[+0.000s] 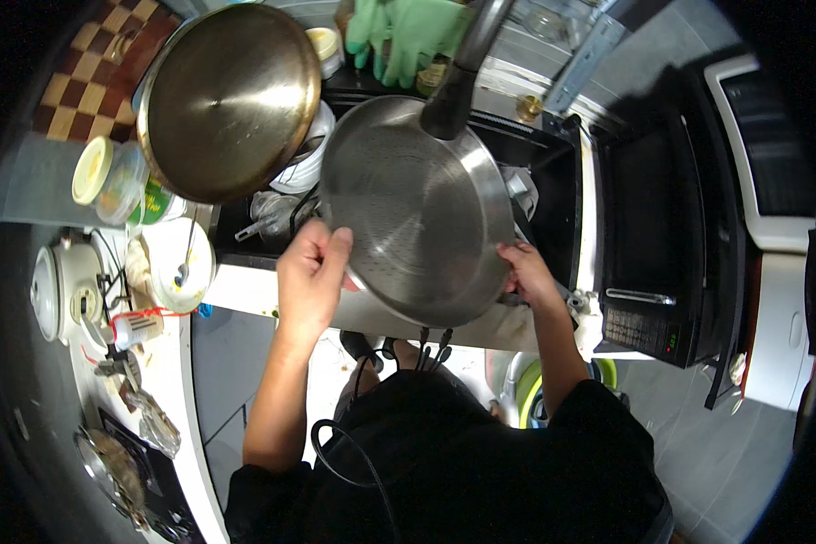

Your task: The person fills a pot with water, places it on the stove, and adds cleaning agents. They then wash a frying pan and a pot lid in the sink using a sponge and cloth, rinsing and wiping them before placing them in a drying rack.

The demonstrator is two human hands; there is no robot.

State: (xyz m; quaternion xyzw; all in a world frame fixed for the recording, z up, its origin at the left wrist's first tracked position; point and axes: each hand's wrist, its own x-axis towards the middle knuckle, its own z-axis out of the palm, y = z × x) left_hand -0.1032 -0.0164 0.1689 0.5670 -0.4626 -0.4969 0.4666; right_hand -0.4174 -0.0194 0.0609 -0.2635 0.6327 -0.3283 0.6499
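Observation:
A stainless steel frying pan (415, 211) is held up over the black sink (557, 224), its dark handle (455, 88) pointing away from me. My left hand (313, 268) grips the pan's rim at the near left, thumb on top. On the right side of the rim, my right hand (527, 268) has its thumb over the edge and its other fingers mostly hidden underneath. The pan's inside faces me and shows small marks or droplets. Behind the pan, several dishes and a clear utensil (265, 221) show in the sink's left part.
A large round metal lid or pan (228, 102) rises at the sink's back left. Green rubber gloves (408, 41) hang behind. A plate with a spoon (177, 265) and a white electric cooker (61, 289) crowd the left counter. At right stands a black microwave oven (653, 238).

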